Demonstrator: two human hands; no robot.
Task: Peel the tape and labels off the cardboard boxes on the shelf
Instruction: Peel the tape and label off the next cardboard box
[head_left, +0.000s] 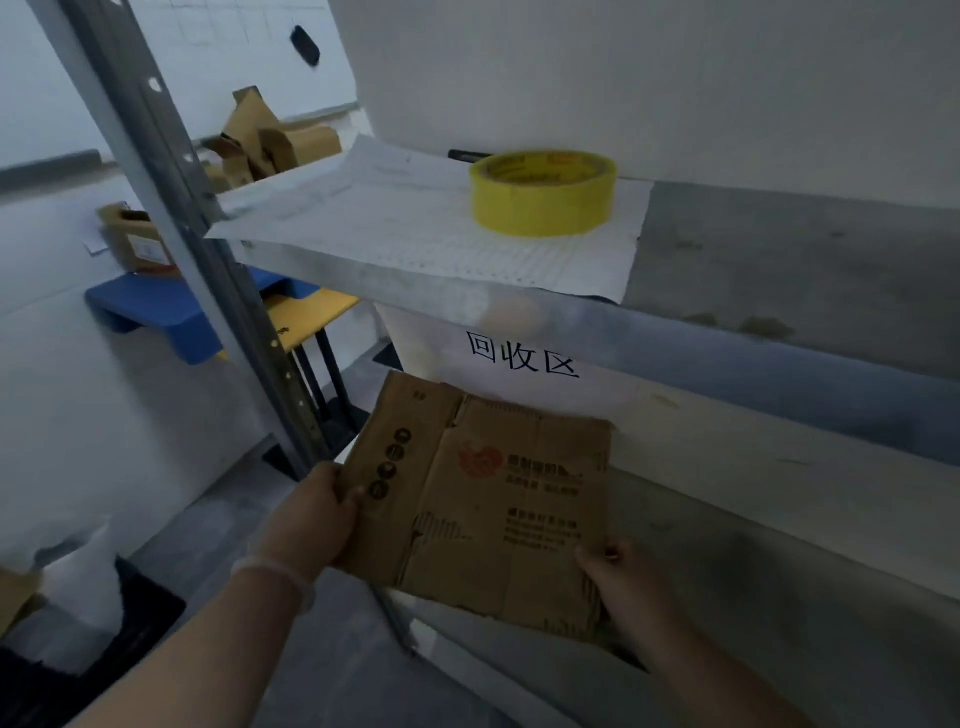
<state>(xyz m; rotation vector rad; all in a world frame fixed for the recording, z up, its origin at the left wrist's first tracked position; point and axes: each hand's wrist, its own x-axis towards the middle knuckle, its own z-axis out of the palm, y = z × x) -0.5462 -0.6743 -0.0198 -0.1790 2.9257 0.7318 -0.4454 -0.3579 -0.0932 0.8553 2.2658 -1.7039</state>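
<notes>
A flattened brown cardboard box (483, 499) with red and dark print is held over the front of the lower shelf (779, 582). My left hand (317, 514), in a thin clear glove, grips its left edge, thumb on top. My right hand (618, 577) grips its lower right corner, thumb on the printed face. Torn patches show on the cardboard near the bottom edge and right side.
A yellow tape roll (543, 192) and a dark marker (470, 154) lie on white paper (415, 228) on the upper shelf. A white sign with black characters (522, 356) hangs below it. A grey metal upright (208, 249) stands left; beyond it are cardboard scraps (270, 137) and a blue stool (150, 306).
</notes>
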